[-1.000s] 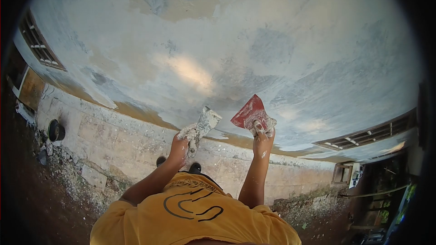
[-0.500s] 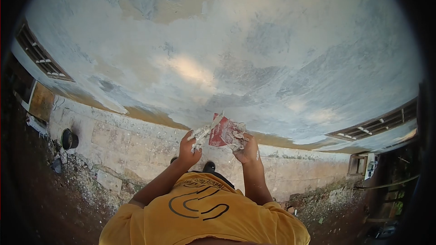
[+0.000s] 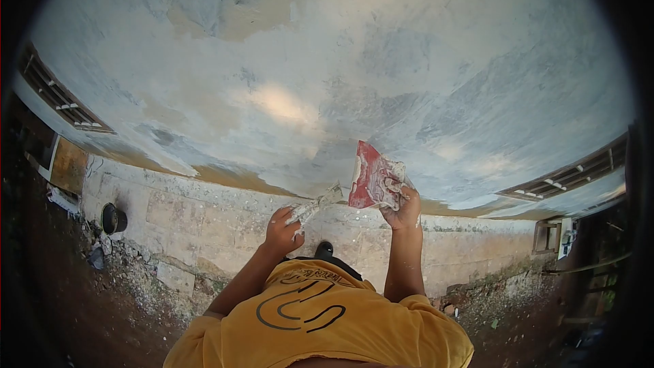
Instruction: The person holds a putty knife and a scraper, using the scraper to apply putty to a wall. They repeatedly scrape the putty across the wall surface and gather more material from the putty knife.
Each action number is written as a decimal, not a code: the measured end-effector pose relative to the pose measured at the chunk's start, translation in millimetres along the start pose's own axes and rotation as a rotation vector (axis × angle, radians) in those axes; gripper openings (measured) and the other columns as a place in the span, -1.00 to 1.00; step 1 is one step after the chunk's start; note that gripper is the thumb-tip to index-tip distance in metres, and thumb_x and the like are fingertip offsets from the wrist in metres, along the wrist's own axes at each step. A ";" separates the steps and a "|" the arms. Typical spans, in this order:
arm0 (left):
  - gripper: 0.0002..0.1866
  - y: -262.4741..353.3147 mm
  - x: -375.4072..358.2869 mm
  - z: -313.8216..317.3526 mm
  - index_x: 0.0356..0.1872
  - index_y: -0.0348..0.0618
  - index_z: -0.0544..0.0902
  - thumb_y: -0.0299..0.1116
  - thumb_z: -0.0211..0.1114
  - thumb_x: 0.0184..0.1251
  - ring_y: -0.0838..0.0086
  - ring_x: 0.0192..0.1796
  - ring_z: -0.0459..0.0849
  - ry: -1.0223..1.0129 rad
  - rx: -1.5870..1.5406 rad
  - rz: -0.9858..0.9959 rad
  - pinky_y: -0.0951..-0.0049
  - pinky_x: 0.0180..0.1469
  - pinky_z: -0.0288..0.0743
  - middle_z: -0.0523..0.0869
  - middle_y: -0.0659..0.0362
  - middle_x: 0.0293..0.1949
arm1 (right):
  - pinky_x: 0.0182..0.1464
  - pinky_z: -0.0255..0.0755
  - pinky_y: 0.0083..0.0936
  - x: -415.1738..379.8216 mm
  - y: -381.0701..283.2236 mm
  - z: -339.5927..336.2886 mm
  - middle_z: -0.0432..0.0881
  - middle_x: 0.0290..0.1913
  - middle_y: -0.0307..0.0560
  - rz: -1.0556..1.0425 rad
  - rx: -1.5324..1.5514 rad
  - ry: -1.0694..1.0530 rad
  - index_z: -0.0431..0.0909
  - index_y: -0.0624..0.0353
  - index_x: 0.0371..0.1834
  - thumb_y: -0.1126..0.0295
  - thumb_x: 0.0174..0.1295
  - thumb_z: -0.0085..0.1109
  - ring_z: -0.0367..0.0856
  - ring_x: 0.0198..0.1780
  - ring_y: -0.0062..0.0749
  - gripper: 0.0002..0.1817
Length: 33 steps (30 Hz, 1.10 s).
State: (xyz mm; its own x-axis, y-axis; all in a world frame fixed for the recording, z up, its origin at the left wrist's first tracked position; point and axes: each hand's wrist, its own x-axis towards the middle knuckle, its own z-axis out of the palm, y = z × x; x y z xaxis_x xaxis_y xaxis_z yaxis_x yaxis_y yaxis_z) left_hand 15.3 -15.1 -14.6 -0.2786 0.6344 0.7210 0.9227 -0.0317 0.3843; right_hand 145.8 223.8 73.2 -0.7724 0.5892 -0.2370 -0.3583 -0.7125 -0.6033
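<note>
Above the yellow shirt (image 3: 320,327), left hand (image 3: 282,230) gripped a putty-caked narrow putty knife (image 3: 315,206) angled up-right, right hand (image 3: 403,208) clutched a flat red trapezoid scraper (image 3: 371,176) smeared white, just apart, before the patchy grey-tan skimmed wall (image 3: 327,75).

Yellow shirt (image 3: 320,327), black curved markings

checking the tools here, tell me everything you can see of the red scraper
The red scraper is a flat, roughly trapezoid blade, plastic by its look, smeared with pale plaster along its edges and lower part. The right hand grips its bottom end, holding it upright in front of the plastered wall. The putty knife in the left hand sits just beside it; contact is unclear.
</note>
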 end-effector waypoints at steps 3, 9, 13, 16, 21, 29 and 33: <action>-0.81 11.8 2.5 9.1 -0.41 -0.34 0.57 -0.52 0.12 -0.12 0.11 -0.24 0.57 0.109 -0.236 -0.305 0.26 -0.18 0.48 0.60 -0.08 -0.34 | -0.01 0.49 -0.45 1.3 -5.5 1.7 0.50 -0.01 0.02 -0.197 -0.008 -0.077 0.30 0.33 0.13 0.57 -0.10 -0.15 0.54 -0.03 -0.29 -0.43; -0.74 20.8 25.3 -3.8 -0.02 -0.34 0.50 -0.49 0.07 0.30 0.51 -0.36 0.60 0.357 -1.233 -1.252 0.54 -0.36 0.47 0.64 0.13 -0.30 | 0.05 0.42 -0.40 8.6 0.1 3.5 0.47 0.00 0.01 -0.485 -0.182 -0.171 0.28 0.32 0.09 0.66 -0.10 -0.06 0.48 0.04 -0.30 -0.46; -0.72 33.2 39.6 -15.8 0.00 -0.34 0.48 -0.53 0.05 0.27 0.50 -0.40 0.60 0.292 -1.321 -1.243 0.52 -0.40 0.49 0.64 0.11 -0.29 | 0.08 0.37 -0.35 18.5 13.7 5.7 0.47 -0.01 -0.02 -0.479 -0.322 -0.131 0.31 0.30 0.04 0.61 0.02 0.09 0.48 0.01 -0.29 -0.56; -0.71 31.1 34.3 -9.7 -0.01 -0.36 0.48 -0.57 0.02 0.24 0.47 -0.37 0.62 0.272 -1.341 -1.238 0.50 -0.40 0.51 0.64 0.09 -0.26 | -0.01 0.34 -0.54 18.6 18.5 10.8 0.55 -0.14 -0.07 -0.506 -0.576 -0.192 0.48 0.35 -0.10 0.50 0.07 0.15 0.50 -0.11 -0.43 -0.70; -0.72 34.1 34.9 -7.8 -0.03 -0.37 0.47 -0.59 0.00 0.23 0.38 -0.30 0.65 0.345 -1.361 -1.359 0.42 -0.35 0.58 0.64 0.06 -0.24 | -0.13 0.36 -0.58 13.0 26.4 8.8 0.60 -0.27 -0.12 -0.530 -0.774 -0.193 0.53 0.34 -0.22 0.47 0.08 0.14 0.51 -0.24 -0.48 -0.78; -0.70 38.6 34.2 -13.6 -0.03 -0.35 0.47 -0.58 -0.01 0.20 0.37 -0.28 0.67 0.326 -1.437 -1.353 0.42 -0.30 0.59 0.65 0.04 -0.23 | -0.17 0.39 -0.57 24.8 46.8 -47.6 0.63 -0.27 -0.07 -0.621 -1.023 -0.389 0.56 0.36 -0.22 0.43 0.10 0.11 0.55 -0.25 -0.46 -0.76; -0.67 38.0 27.9 -10.4 -0.03 -0.35 0.48 -0.58 -0.02 0.15 0.36 -0.28 0.68 0.335 -1.475 -1.381 0.43 -0.29 0.59 0.65 0.03 -0.22 | -0.19 0.39 -0.48 32.2 61.9 -68.5 0.63 -0.34 0.01 -0.910 -1.168 -0.274 0.59 0.24 -0.32 0.52 0.02 0.08 0.58 -0.30 -0.24 -0.84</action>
State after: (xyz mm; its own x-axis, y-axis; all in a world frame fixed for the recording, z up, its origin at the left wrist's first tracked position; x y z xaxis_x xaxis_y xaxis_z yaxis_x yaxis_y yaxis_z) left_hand 39.9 -6.6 26.2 -0.6436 0.6485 -0.4066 -0.7204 -0.3339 0.6079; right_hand 134.7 224.7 -23.9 -0.6410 0.4689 0.6076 -0.2501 0.6209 -0.7429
